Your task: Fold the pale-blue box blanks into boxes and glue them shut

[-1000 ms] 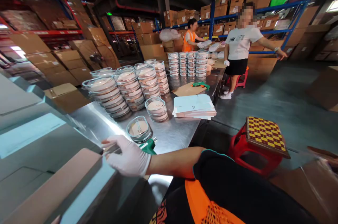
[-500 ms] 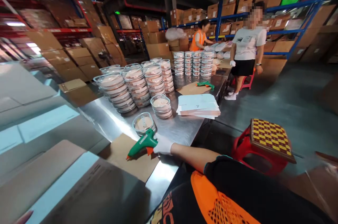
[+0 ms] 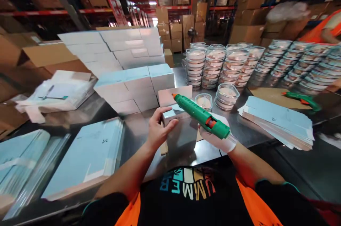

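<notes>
My gloved right hand (image 3: 217, 138) grips a green glue gun (image 3: 201, 116), its orange tip pointing up-left toward the open flap of a small light-blue carton (image 3: 178, 126). That carton stands on the steel table (image 3: 134, 124) in front of me. My bare left hand (image 3: 158, 130) holds the carton's left side, fingers curled round its edge. A single clear round tub (image 3: 204, 101) sits just behind the carton.
Stacked finished blue-white boxes (image 3: 128, 62) fill the back left. Flat carton blanks lie at left (image 3: 87, 155) and right (image 3: 277, 119). Stacks of clear tubs (image 3: 221, 64) line the back. A second glue gun (image 3: 301, 98) lies on cardboard far right, near a person in orange (image 3: 323, 28).
The view swung left from the aisle to the table in front of me. My right hand lifted the glue gun off the cardboard and brought it over the carton; my left hand now holds the carton.
</notes>
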`<state>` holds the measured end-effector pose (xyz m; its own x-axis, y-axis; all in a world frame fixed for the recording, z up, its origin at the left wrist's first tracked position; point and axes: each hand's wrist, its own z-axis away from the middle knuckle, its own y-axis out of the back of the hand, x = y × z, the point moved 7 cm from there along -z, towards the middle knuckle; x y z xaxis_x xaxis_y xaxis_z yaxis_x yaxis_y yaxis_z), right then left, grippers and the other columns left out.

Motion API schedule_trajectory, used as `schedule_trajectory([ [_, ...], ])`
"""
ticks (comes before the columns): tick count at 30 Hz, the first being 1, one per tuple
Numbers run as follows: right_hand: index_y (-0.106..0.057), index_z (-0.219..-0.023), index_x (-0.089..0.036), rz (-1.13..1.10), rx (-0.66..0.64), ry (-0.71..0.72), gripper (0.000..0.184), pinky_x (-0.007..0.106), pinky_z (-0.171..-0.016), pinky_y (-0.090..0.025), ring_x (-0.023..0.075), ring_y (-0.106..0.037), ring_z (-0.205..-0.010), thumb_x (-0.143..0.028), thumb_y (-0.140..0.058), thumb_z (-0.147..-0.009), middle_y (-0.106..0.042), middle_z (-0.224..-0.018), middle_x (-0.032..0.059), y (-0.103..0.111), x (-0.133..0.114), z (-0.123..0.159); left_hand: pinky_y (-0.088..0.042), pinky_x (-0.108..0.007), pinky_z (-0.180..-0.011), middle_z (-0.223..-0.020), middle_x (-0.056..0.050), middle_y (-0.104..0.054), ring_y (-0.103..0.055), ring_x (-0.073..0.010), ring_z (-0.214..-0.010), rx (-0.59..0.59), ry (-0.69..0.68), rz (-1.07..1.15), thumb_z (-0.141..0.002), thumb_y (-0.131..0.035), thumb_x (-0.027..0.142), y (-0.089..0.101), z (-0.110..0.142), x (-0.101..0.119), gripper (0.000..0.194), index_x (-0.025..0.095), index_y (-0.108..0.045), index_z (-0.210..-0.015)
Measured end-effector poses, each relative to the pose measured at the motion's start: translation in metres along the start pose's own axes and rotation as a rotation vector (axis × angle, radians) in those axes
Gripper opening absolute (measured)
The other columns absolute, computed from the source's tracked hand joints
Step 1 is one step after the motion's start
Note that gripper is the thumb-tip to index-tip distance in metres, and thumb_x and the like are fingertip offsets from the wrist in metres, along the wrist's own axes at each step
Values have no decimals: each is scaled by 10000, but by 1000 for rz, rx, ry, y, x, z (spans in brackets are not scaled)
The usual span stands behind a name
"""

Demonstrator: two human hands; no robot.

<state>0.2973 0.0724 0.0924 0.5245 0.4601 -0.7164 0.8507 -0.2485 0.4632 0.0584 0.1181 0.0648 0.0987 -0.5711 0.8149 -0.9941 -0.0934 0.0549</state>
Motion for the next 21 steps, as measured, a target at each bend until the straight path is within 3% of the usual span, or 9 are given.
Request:
schedule_trajectory([
  [3, -571, -683, -245, 172, -30, 165, 138, 352, -709, -539, 183, -569, -623, -294, -622, -802, -547, -632, 3, -13, -31, -2, -538, -360, -895, -1017, -61, -738, -700, -251, -975, -20, -117, -39, -787, -908, 550, -11, 4, 7, 454, 242, -766, -1089],
  [6, -572, -703, -241, 190, 4, 132, 130, 341, -719, -543, 187, -590, -647, -292, -617, -814, -568, -653, 13, -14, -26, -8, -538, -362, -911, -1031, -68, -731, -700, -255, -1002, -28, -149, -64, -796, -906, 540, -11, 6, 7, 458, 233, -768, -1106],
  [9, -575, -710, -252, 83, 113, -53, 151, 369, -764, -579, 213, -631, -719, -333, -670, -795, -623, -705, 28, -4, 12, -13, -531, -340, -863, -1042, -67, -721, -690, -238, -963, 5, -110, -82, -806, -894, 550, -2, 6, 4, 476, 229, -769, -1134],
  [12, -584, -732, -244, -88, 148, -252, 224, 341, -666, -591, 202, -638, -674, -420, -685, -827, -650, -703, 36, -7, 61, -13, -506, -306, -754, -987, -46, -712, -650, -201, -839, 52, -31, -88, -782, -902, 590, 9, 7, -1, 512, 231, -771, -1123],
  [16, -637, -821, -199, -318, -39, -521, 401, 322, -505, -546, 184, -607, -512, -540, -502, -981, -699, -690, 86, -46, 117, 1, -479, -278, -643, -928, -38, -722, -601, -173, -727, 79, 93, 9, -735, -903, 652, 18, 7, -9, 603, 214, -759, -1124],
  [18, -664, -813, -179, -188, -122, -545, 528, 334, -541, -553, 191, -633, -508, -546, -384, -1070, -700, -657, 117, -58, 135, 7, -473, -270, -619, -897, -36, -721, -594, -170, -708, 85, 135, 60, -727, -891, 674, 20, 7, -13, 631, 208, -756, -1129],
  [21, -655, -717, -181, 148, -52, -432, 592, 354, -640, -567, 206, -667, -561, -570, -409, -1090, -665, -598, 110, -46, 144, 6, -443, -261, -577, -829, -21, -691, -562, -159, -661, 88, 194, 114, -735, -861, 708, 22, 6, -20, 657, 203, -752, -1140],
])
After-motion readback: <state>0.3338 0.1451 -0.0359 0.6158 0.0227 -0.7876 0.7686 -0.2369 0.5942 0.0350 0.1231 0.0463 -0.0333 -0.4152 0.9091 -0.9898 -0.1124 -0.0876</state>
